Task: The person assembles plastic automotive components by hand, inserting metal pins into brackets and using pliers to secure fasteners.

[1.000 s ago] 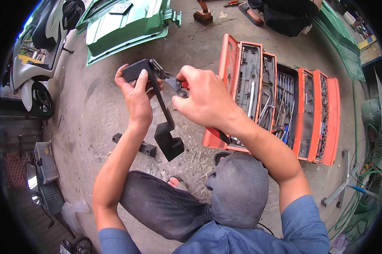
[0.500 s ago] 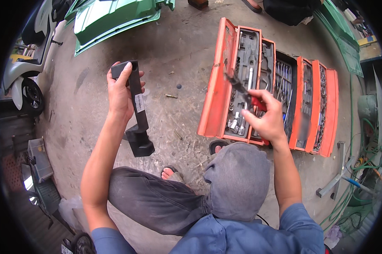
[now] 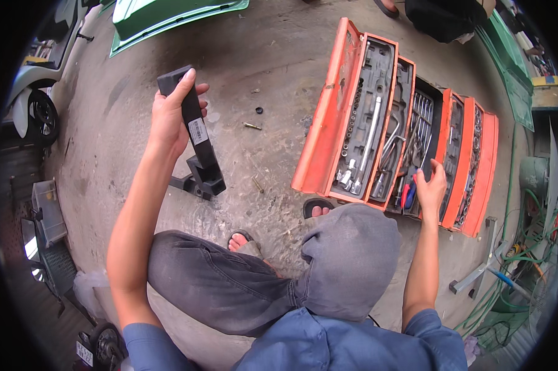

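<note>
**mech_fan:** Two hands, two different jobs. Left hand [image 3: 171,114] is up over the concrete floor [image 3: 260,68], fingers wrapped tight around the top end of a long black bracket [image 3: 195,139]. It hangs tilted, with a white sticker on the bar and a chunky block at the lower end.

**torque_tom:** And the right one?

**mech_fan:** Right hand [image 3: 432,188] is down in the orange toolbox [image 3: 319,130], which is folded open into stepped trays right in front of the person's knees. Fingers are loosely spread over the middle tray, resting by some tools with red and blue handles [image 3: 407,195]. Can't tell if they're actually pinching anything.

**torque_tom:** What's lying around?

**mech_fan:** Socket set and a long ratchet [image 3: 370,139] in the left tray. A few small bolts [image 3: 252,126] sit loose on the floor between the bracket and the box. Green panel [image 3: 168,15] at the top, scooter wheel [image 3: 41,117] far left, sandalled toes [image 3: 240,238] poking out below.
</note>
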The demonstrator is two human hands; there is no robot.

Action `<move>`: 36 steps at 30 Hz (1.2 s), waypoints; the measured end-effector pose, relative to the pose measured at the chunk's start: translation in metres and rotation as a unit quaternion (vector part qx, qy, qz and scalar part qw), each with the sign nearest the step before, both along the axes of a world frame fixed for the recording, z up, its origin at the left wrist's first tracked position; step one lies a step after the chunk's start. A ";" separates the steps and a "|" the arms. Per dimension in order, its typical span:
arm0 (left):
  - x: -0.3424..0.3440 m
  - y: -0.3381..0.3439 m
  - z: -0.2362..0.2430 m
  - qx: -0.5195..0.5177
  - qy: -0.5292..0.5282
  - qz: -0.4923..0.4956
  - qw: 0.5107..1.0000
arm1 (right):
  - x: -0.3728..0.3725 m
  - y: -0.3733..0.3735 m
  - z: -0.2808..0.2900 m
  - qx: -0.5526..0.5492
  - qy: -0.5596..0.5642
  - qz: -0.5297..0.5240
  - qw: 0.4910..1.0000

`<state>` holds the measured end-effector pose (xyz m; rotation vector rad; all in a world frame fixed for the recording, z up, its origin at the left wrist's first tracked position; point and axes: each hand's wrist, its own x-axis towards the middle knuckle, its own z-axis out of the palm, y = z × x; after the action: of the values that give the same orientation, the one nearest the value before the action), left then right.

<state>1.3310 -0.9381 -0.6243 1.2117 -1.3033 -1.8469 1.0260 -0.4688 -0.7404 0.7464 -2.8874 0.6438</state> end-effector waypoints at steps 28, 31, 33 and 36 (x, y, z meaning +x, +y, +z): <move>0.113 0.014 0.064 0.210 0.276 0.205 0.915 | 0.175 -0.450 -0.124 0.267 -0.117 0.577 0.763; 0.109 -0.002 0.052 0.246 0.307 0.172 0.903 | 0.170 -0.452 -0.134 0.269 -0.111 0.564 0.773; 0.111 -0.012 0.042 0.253 0.315 0.144 0.903 | 0.173 -0.456 -0.119 0.287 -0.133 0.584 0.747; 0.107 -0.024 0.041 0.276 0.328 0.155 0.890 | 0.176 -0.489 -0.057 0.085 -0.201 0.551 0.805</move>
<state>1.4383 -0.9618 -0.5837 0.8390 -0.2029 -2.1644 1.2022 -0.9578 -0.7975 2.6483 -2.5484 0.6378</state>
